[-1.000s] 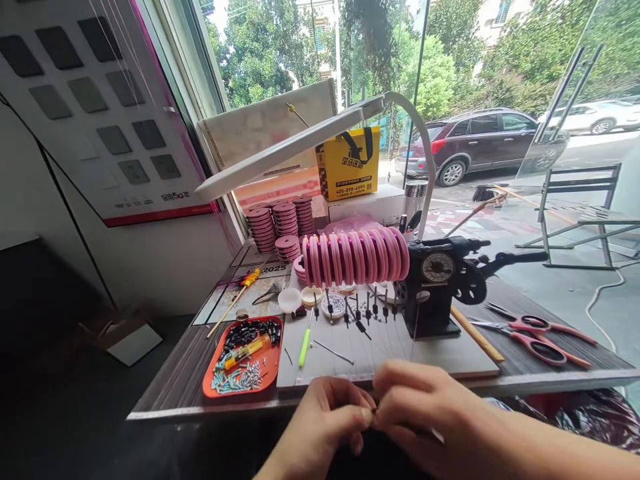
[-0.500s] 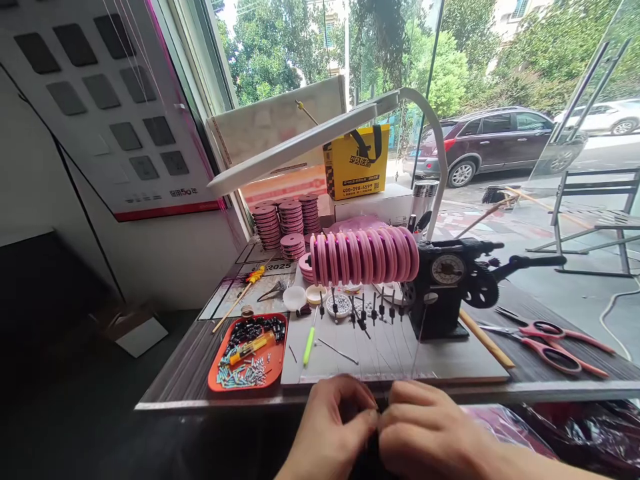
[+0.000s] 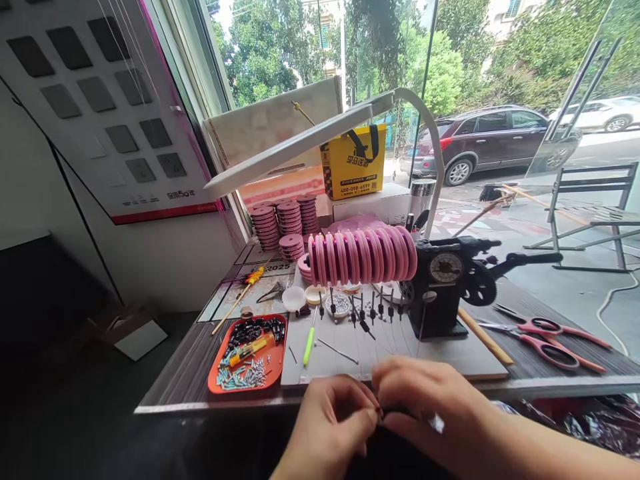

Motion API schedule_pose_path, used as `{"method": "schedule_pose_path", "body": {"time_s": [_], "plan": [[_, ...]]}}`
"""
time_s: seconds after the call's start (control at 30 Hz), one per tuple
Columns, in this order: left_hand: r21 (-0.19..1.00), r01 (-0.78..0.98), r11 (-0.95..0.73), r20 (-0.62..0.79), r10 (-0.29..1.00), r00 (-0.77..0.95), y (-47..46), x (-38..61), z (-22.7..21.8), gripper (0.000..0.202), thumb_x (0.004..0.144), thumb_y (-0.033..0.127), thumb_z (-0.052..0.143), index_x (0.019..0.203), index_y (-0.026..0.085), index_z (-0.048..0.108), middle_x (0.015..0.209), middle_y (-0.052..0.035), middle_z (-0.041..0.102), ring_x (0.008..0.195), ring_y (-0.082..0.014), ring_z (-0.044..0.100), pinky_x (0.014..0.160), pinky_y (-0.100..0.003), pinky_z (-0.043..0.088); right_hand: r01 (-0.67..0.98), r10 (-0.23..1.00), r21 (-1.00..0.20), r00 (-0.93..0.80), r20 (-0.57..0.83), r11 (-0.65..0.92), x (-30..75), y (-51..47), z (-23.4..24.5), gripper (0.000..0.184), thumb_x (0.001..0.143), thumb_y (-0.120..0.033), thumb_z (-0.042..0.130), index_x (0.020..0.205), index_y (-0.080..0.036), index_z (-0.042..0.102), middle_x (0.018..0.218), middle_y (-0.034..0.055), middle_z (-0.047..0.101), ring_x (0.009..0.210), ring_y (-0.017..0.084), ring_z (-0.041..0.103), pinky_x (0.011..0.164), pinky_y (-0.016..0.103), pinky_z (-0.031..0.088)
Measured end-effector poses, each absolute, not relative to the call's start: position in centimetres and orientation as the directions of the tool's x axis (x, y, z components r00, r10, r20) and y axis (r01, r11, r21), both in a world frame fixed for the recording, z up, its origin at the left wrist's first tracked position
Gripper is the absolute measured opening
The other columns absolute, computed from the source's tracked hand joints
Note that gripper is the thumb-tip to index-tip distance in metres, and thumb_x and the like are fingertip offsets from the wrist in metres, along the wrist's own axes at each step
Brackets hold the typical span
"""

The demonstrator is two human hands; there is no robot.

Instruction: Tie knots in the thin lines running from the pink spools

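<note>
My left hand (image 3: 333, 427) and my right hand (image 3: 430, 410) meet at the near edge of the table, fingertips pinched together on a tiny dark piece (image 3: 381, 413) I cannot make out. Thin lines run from that spot up across the white board (image 3: 450, 357) to a row of pink spools (image 3: 363, 256) mounted beside a black winding machine (image 3: 443, 283). Small black pegs (image 3: 367, 310) stand in a row under the spools.
An orange tray (image 3: 217, 377) of small parts and a yellow tool sits left of the board. A green-handled tool (image 3: 310, 337) lies on the board. Red scissors (image 3: 545, 340) lie at right, stacked pink spools (image 3: 283, 223) at the back, a white lamp (image 3: 320, 137) overhead.
Both hands stayed pinched together at the table edge, dipping lower half a second ago and rising slightly since. The view shifted a little.
</note>
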State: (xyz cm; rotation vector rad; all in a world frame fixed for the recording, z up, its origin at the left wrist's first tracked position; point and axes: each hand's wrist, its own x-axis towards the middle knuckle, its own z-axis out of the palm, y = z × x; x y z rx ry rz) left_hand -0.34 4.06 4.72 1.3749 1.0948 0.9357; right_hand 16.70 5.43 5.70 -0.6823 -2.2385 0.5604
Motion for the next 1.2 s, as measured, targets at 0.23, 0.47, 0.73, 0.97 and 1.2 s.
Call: {"method": "schedule_pose_path", "body": {"time_s": [0.23, 0.47, 0.73, 0.97, 1.2], "plan": [[0.701, -0.337, 0.628, -0.519, 0.774, 0.363, 4.8, 0.0, 5.6, 0.006, 0.044, 0.007, 0.062, 0.048, 0.011, 0.062, 0.054, 0.0011, 0.061, 0.041, -0.0040, 0.050, 0.039, -0.014, 0.030, 0.340, 0.168, 0.146, -0.738, 0.653, 0.929, 16.6, 4.7, 3.5, 0.031, 0.093, -0.005, 0.035, 0.077, -0.012, 0.061, 0.060, -0.0012, 0.052, 0.053, 0.013, 0.039, 0.051, 0.031, 0.030], [0.674, -0.362, 0.644, -0.532, 0.763, 0.366, 4.4, 0.0, 5.9, 0.007, 0.044, 0.006, 0.062, 0.049, 0.011, 0.062, 0.055, 0.0006, 0.062, 0.043, -0.0036, 0.051, 0.039, -0.013, 0.029, 0.325, 0.143, 0.169, -0.747, 0.649, 0.930, 16.5, 4.7, 3.8, 0.037, 0.096, -0.005, 0.030, 0.080, -0.011, 0.063, 0.059, -0.0012, 0.053, 0.053, 0.013, 0.039, 0.059, 0.031, 0.037], [0.981, 0.194, -0.018, -0.030, 0.970, 0.243, 3.8, -0.3, 5.3, 0.010, 0.063, 0.013, 0.063, 0.054, 0.015, 0.062, 0.070, -0.0028, 0.056, 0.054, -0.0103, 0.047, 0.047, -0.022, 0.034, 0.190, 0.420, -0.400, -0.652, 0.631, 0.896, 16.0, 4.5, 5.0, 0.044, 0.101, -0.029, 0.029, 0.070, -0.018, 0.058, 0.059, 0.0003, 0.058, 0.055, 0.013, 0.047, 0.052, 0.025, 0.038], [0.148, 0.693, -0.705, 0.844, 0.455, 0.283, 2.7, -0.5, 0.9, 0.035, 0.075, -0.005, 0.053, 0.097, 0.018, 0.068, 0.082, -0.0098, 0.070, 0.057, -0.0169, 0.055, 0.056, -0.028, 0.042, -0.151, 0.842, -0.987, -0.538, 0.042, -0.047, 14.6, 7.0, 7.1, 0.040, 0.075, -0.055, 0.066, 0.073, -0.017, 0.054, 0.069, -0.0005, 0.057, 0.064, 0.013, 0.053, 0.063, 0.024, 0.043], [0.996, 0.077, 0.050, -0.069, 0.962, 0.264, 3.9, -0.6, 5.0, 0.013, 0.063, 0.010, 0.061, 0.054, 0.016, 0.066, 0.062, -0.0041, 0.064, 0.048, -0.0111, 0.050, 0.042, -0.022, 0.036, 0.277, 0.570, -0.543, -0.653, 0.498, 0.792, 16.7, 5.6, 6.3, 0.015, 0.094, -0.021, 0.046, 0.087, -0.018, 0.059, 0.069, -0.0006, 0.057, 0.058, 0.012, 0.048, 0.052, 0.024, 0.035]]}}
